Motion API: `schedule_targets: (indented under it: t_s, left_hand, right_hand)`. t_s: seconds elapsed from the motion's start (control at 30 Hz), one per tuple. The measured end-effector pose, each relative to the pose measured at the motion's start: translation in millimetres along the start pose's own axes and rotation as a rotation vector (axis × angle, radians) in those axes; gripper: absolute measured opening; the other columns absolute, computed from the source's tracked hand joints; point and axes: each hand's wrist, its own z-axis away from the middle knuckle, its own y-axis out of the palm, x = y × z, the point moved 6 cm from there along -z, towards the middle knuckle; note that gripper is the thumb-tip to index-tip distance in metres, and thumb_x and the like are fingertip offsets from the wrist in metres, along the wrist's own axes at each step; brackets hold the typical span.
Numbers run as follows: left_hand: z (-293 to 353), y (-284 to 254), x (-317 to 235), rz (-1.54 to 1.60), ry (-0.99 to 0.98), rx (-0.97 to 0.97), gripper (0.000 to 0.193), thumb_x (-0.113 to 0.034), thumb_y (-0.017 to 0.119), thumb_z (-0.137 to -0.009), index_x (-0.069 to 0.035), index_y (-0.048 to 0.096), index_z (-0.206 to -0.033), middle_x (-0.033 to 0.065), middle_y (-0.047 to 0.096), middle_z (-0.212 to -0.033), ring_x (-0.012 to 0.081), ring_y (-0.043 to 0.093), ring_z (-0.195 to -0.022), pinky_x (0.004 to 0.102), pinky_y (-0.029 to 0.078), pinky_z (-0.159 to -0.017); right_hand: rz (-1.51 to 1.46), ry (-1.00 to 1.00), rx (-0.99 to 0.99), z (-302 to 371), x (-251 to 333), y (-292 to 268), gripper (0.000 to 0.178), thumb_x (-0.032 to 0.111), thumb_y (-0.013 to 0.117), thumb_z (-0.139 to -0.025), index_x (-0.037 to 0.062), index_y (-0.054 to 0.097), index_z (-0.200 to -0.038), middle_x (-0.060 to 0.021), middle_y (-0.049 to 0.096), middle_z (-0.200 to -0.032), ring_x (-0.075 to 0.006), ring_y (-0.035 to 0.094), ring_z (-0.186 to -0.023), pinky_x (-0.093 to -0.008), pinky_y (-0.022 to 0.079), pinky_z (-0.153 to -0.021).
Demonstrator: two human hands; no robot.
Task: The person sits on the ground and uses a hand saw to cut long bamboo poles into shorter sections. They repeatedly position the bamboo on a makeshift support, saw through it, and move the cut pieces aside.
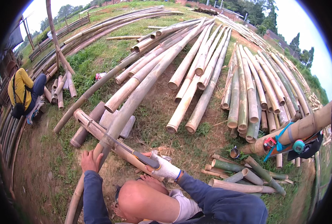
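The long bamboo pole [143, 87] slants from the lower left to the upper middle, lying across a thick bamboo support [93, 127] near the person's bare foot [151, 182]. A handsaw [148, 160] reaches over it, its blade crossing the pole near the support. The work appears to be sawing, judged to be at or near the start of this cut: the pole looks undivided, though how deep the blade sits cannot be told. If so, most of the severing is left. Short bamboo pieces [248, 175] heaped to the right may be finished lengths.

The left hand [91, 161] rests on the pole just below the blade, forearm rising from the lower edge; whether its fingers grip or merely press cannot be told. The gloved right hand [166, 167] has its fingers closed around the saw's handle, forearm angled in from the lower right.
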Motion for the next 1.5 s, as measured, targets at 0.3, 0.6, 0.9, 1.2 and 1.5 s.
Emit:
schedule_targets:
  t_s: [0.3, 0.6, 0.9, 1.2, 1.5]
  left_hand:
    - [33, 0, -12, -0.038, 0.093, -0.124, 0.059, -0.045, 0.086, -0.083, -0.008, 0.070, -0.127, 0.0139, 0.058, -0.112, 0.0353, 0.061, -0.110, 0.0480, 0.052, -0.091]
    - [89, 45, -45, 0.008, 0.132, 0.129, 0.045, -0.042, 0.081, -0.091, -0.013, 0.058, -0.117, 0.0138, 0.074, -0.097, 0.0388, 0.075, -0.087, 0.0494, 0.058, -0.074]
    - [58, 14, -44, 0.109, 0.096, 0.415, 0.059, -0.060, 0.084, -0.083, -0.007, 0.073, -0.107, 0.0174, 0.077, -0.086, 0.0405, 0.075, -0.089, 0.0521, 0.057, -0.078]
    - [42, 17, -19, 0.158, 0.205, 0.590, 0.061, -0.060, 0.079, -0.088, -0.009, 0.071, -0.121, 0.0211, 0.077, -0.100, 0.0417, 0.074, -0.100, 0.0517, 0.055, -0.089]
    - [90, -9, 87, -0.180, 0.283, 1.368, 0.084, -0.083, 0.079, -0.074, -0.010, 0.076, -0.117, 0.0170, 0.078, -0.101, 0.0333, 0.076, -0.097, 0.0463, 0.058, -0.087]
  right_hand:
    - [0.085, 0.018, -0.012, 0, 5, 0, 0.060, 0.014, 0.073, -0.100, 0.0046, 0.048, -0.153, -0.0098, 0.061, -0.142, -0.0166, 0.059, -0.126, -0.0348, 0.049, -0.109]
    - [0.059, 0.019, -0.028, 0, 10, -3, 0.062, 0.019, 0.076, -0.100, 0.0034, 0.048, -0.153, -0.0111, 0.064, -0.136, -0.0159, 0.065, -0.118, -0.0343, 0.055, -0.103]
    - [0.202, 0.005, -0.036, -2, 1, -5, 0.056, 0.018, 0.078, -0.098, 0.0068, 0.052, -0.147, -0.0109, 0.064, -0.141, -0.0179, 0.062, -0.127, -0.0359, 0.050, -0.110]
    - [0.254, -0.003, -0.053, -2, -8, -5, 0.055, 0.012, 0.074, -0.099, 0.0051, 0.053, -0.149, -0.0127, 0.062, -0.142, -0.0193, 0.060, -0.128, -0.0358, 0.049, -0.111]
    - [0.291, -0.012, -0.059, -4, -9, -6, 0.057, 0.013, 0.075, -0.100, 0.0052, 0.051, -0.151, -0.0135, 0.062, -0.142, -0.0204, 0.060, -0.130, -0.0370, 0.049, -0.112]
